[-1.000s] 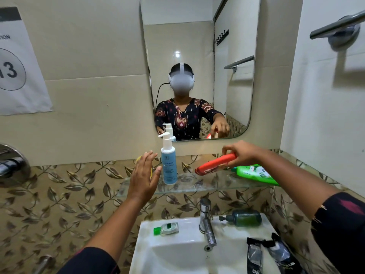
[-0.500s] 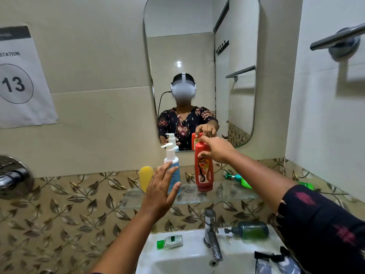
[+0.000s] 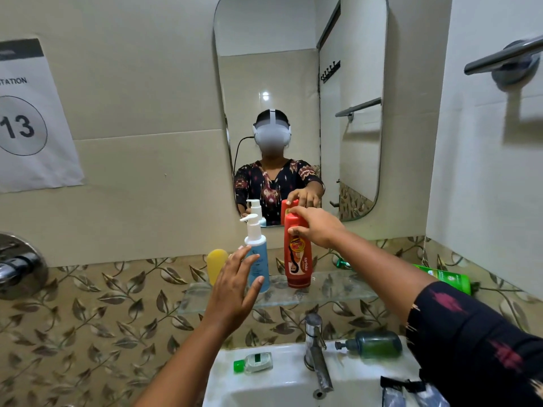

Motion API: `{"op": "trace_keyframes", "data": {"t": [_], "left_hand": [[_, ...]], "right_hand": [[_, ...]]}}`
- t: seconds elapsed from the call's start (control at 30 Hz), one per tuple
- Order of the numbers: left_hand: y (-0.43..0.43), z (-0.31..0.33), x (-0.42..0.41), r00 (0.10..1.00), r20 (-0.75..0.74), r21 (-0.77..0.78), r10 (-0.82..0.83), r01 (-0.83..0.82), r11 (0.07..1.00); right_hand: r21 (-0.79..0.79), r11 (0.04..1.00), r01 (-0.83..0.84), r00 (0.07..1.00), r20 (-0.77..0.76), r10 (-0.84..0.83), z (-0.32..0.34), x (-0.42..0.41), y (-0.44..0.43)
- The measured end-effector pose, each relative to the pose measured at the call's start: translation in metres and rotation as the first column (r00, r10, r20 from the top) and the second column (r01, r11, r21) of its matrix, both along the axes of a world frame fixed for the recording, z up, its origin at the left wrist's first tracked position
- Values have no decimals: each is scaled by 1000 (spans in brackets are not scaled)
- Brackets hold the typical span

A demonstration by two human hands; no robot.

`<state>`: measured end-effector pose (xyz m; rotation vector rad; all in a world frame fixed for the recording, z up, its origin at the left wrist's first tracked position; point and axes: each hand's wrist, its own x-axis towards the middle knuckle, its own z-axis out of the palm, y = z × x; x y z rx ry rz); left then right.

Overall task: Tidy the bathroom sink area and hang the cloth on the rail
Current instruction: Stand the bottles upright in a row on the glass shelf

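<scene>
Sink [image 3: 282, 386] clutter runs from the wall shelf down to the basin, and the rail [image 3: 499, 58] sits high on the right wall with nothing on it; no cloth can be made out for certain. On the glass shelf [image 3: 338, 289], a yellow bottle [image 3: 216, 264] stands at the left, then a blue pump bottle [image 3: 258, 259], both upright. Left hand [image 3: 235, 286] hovers just in front of the pump bottle, fingers spread and holding nothing (whether it touches the bottle, I cannot tell). Next stands a red bottle [image 3: 297, 257], upright on the shelf, its cap gripped by the right hand [image 3: 317, 227], thumb and fingers curled around the top. Farther right a green bottle [image 3: 446, 277] lies on its side. Below, a small clear bottle [image 3: 254, 362] with a green cap lies on the sink's rim left of the tap [image 3: 316, 348], a dark green dispenser [image 3: 373, 343] right of it, and black-and-white sachets [image 3: 408, 392] at the lower right.
</scene>
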<state>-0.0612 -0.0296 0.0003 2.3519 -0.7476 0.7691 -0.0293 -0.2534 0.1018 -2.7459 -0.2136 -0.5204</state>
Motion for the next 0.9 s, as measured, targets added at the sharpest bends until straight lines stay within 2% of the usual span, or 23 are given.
{"op": "trace_keyframes", "data": {"t": [0.9], "left_hand": [[3, -4, -3, 999, -42, 15, 15, -14, 1000]], "right_hand": [[41, 999, -21, 999, -38, 23, 0, 1, 2]]}}
